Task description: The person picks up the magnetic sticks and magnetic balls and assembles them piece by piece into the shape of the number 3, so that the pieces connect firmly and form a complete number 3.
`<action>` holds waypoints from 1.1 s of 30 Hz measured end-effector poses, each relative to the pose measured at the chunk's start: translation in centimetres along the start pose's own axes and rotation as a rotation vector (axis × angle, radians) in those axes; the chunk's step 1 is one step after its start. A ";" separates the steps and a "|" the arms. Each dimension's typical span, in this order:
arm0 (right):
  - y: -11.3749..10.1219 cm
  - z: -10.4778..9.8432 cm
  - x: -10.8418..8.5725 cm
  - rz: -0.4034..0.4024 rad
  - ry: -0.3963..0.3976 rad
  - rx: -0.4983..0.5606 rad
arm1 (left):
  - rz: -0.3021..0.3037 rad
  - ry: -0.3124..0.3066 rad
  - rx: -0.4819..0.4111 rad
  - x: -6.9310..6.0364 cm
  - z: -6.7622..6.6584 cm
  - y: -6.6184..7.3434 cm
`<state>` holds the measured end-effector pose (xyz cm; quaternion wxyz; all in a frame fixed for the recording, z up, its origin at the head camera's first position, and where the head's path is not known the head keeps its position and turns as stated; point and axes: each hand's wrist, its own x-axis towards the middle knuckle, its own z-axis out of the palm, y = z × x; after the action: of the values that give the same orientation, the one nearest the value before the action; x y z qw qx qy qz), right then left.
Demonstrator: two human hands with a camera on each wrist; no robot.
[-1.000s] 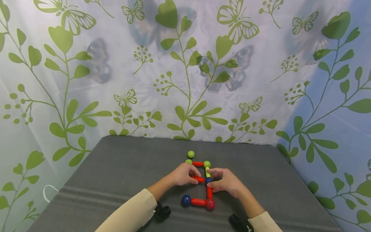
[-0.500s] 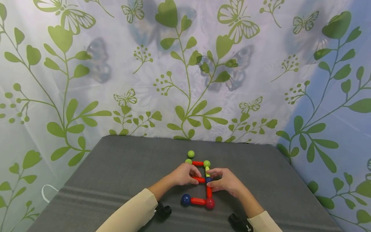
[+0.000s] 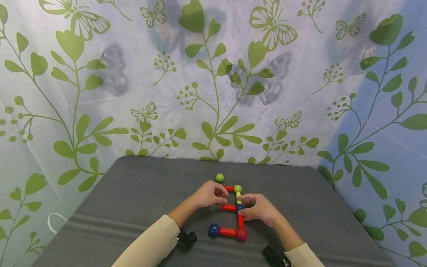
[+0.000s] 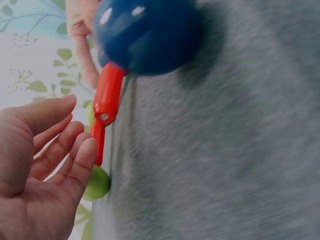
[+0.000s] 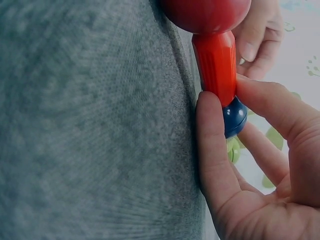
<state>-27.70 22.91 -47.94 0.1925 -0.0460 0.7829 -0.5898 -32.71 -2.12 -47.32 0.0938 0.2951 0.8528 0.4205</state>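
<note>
Magnetic rods and balls are joined in a chain on the grey table. My right hand [image 3: 259, 210] pinches the blue ball [image 5: 234, 118] at the middle joint, its fingers also against the end of the red rod [image 5: 216, 62] that leads to the red ball [image 3: 241, 234]. From that joint another red rod [image 3: 228, 207] points left, its metal-tipped free end [image 4: 104, 116] visible in the left wrist view. My left hand [image 3: 208, 194] hovers just beyond this rod, fingers loosely bent and holding nothing. It partly hides the green ball at the far-left corner.
A yellow-green rod [image 3: 238, 197] runs to a green ball [image 3: 238, 188], with a far red rod [image 3: 228, 188] beside it. A loose-looking green ball [image 3: 219, 177] lies farther back. Nearest me are a red rod [image 3: 228, 232] and a larger blue ball [image 3: 214, 230]. A patterned curtain [image 3: 160, 92] hangs behind.
My left hand has let go of the middle red rod and moved slightly away and left. The rod stays in place, and my right hand keeps its pinch.
</note>
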 end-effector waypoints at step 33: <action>-0.2 -0.2 0.2 0.013 -0.012 0.009 | -0.178 0.272 0.046 5.9 -1.5 -3.5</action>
<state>-28.02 22.97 -47.72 0.2013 -0.0437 0.7795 -0.5916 -39.53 -1.32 -48.54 0.0076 0.1608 0.8897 0.4272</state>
